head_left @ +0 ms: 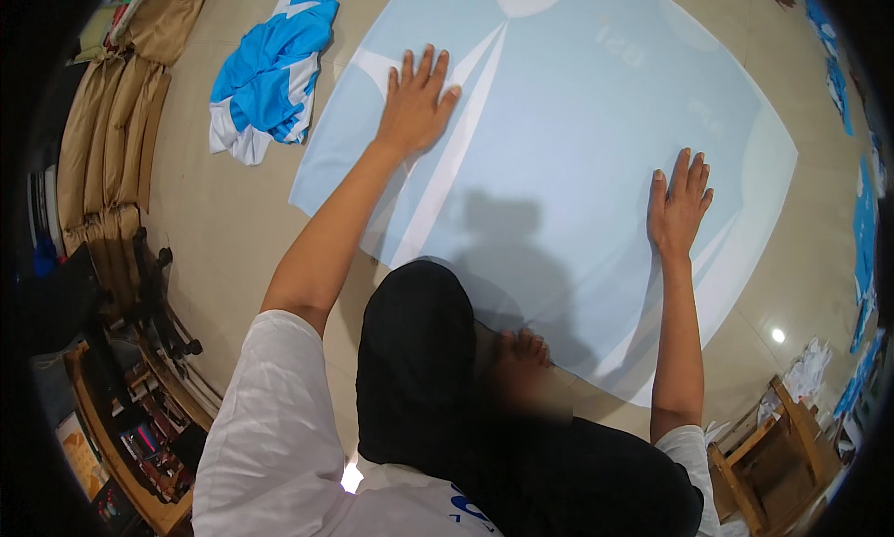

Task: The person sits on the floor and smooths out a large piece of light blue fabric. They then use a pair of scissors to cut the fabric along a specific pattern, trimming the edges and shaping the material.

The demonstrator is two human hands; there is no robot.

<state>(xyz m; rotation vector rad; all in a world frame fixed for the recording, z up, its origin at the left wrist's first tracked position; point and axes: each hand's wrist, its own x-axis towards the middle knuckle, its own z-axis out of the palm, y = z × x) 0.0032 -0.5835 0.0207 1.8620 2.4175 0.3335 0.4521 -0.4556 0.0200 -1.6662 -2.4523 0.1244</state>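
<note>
On pale blue fabric (pixel 577 146), left hand (pixel 416 111) and right hand (pixel 680 211) lie outspread; a wooden tray (pixel 101 436) holds oddments (pixel 154 439).

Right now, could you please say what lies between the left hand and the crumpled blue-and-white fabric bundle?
In the head view, part of the flat, white-striped pale-blue sheet beside the left hand, then beige tiled floor.

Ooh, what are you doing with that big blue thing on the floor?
Two bare hands are resting on a big pale blue and white sheet spread on the floor. The left hand and the right hand lie apart, open. A crumpled bright blue and white cloth lies left of the sheet.
</note>
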